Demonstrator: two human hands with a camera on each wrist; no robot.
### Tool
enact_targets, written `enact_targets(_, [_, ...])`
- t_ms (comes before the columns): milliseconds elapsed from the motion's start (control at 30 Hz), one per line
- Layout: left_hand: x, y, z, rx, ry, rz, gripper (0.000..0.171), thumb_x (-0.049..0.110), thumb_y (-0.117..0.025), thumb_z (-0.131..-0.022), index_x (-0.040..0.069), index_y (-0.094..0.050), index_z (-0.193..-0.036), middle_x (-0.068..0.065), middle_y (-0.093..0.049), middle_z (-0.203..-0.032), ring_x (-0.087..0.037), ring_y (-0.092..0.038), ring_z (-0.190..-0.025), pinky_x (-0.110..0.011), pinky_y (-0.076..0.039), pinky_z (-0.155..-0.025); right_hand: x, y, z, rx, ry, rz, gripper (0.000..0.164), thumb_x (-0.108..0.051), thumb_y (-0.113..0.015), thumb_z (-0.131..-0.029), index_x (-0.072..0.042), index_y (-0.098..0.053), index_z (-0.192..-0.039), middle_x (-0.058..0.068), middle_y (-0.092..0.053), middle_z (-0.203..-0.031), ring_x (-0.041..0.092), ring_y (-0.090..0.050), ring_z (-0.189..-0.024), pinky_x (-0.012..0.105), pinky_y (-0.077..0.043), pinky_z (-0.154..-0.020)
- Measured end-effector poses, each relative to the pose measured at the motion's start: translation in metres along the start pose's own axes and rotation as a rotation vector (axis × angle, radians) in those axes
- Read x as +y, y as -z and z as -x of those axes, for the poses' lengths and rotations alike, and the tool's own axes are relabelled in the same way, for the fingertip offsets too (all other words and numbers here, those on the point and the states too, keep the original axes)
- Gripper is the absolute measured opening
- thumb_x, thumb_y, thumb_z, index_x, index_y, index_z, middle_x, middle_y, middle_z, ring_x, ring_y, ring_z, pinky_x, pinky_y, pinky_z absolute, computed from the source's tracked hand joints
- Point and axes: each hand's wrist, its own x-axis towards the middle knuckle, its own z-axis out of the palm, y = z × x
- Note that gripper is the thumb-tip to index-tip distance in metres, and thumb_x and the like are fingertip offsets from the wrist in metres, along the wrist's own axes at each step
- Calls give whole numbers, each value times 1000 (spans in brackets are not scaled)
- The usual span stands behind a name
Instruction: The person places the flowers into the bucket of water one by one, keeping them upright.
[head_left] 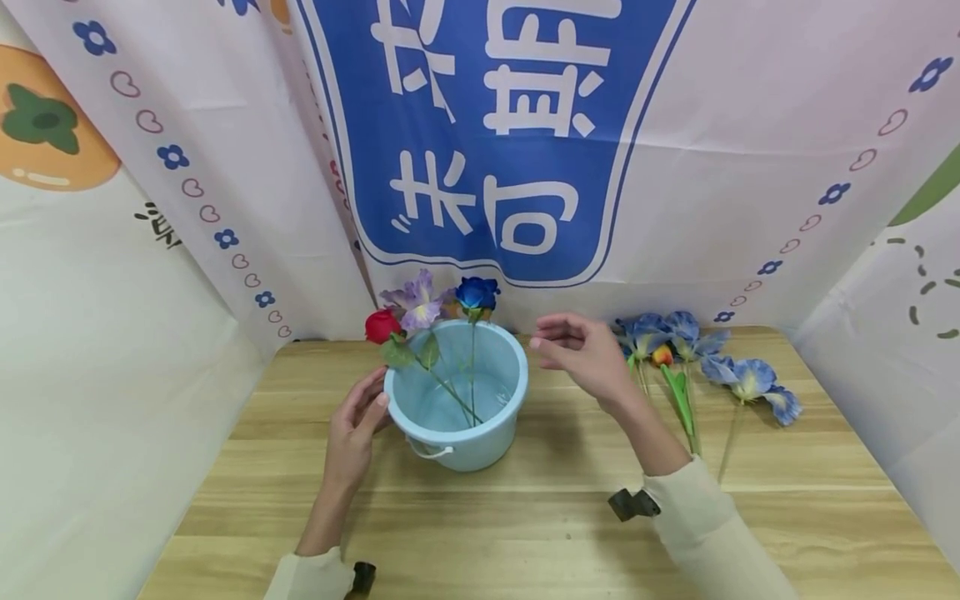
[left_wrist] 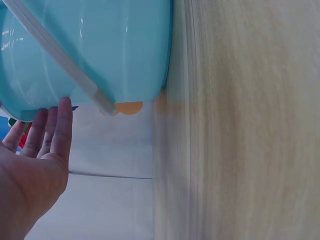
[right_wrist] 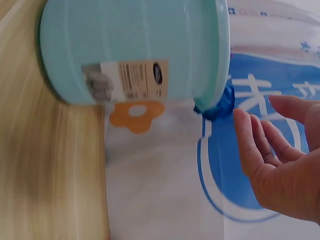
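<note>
A light blue bucket (head_left: 495, 437) stands on the table. A red rose (head_left: 382, 326), a pale purple iris (head_left: 420, 302) and a blue rose (head_left: 476, 293) lean in it, their stems reaching down inside. My left hand (head_left: 352, 429) rests against the bucket's left side at the rim, its fingers (left_wrist: 61, 130) extended along the outer wall. To the right of the rim, my right hand (head_left: 581, 354) hovers in the air, fingers loosely bent and holding nothing. In the right wrist view, thumb and fingers are apart, beside the bucket's mouth.
Several blue irises (head_left: 752, 381) and an orange-red tulip (head_left: 663, 356) with green leaves lie on the table (head_left: 510, 542) at the right, beyond my right forearm. A printed cloth (head_left: 675, 217) hangs behind the table's far edge. The bucket's white handle (head_left: 431, 452) hangs down its near side.
</note>
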Motion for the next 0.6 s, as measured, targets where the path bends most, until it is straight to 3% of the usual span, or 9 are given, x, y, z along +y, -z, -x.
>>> enact_targets(133, [0,0,1,2,3,-10,44,15,-55,-113,2,-53,-155,0,-67,-137,0,-68,-118,-21,-65,-92,7,18,6,31,-19,-7,40,-14,-75,-101,2,-65,-137,22,-68,-128,29,-73,-114,36,-69,-90])
enact_targets(233, [1,0,0,4,2,-12,44,14,-55,-113,2,-54,-155,0,-67,-137,0,-68,-118,-21,-65,-92,12,32,11,43,-32,-5,44,-17,-74,-103,3,-63,-140,19,-67,-127,22,-73,-111,35,-68,-94])
enact_targets(400, [1,0,1,1,3,-9,44,15,-55,-113,2,-53,-155,-4,-67,-138,0,-69,-118,-21,-65,-92,23,59,21,83,-58,-4,51,-22,-74,-104,6,-58,-143,11,-68,-125,7,-73,-104,30,-67,-95])
enact_targets(600, [1,0,1,0,4,-6,44,15,-55,-113,2,-53,-155,-2,-66,-139,1,-68,-119,-21,-65,-93,38,89,34,140,-89,22,52,-23,-72,-105,7,-55,-145,-2,-68,-116,3,-73,-100,28,-67,-93])
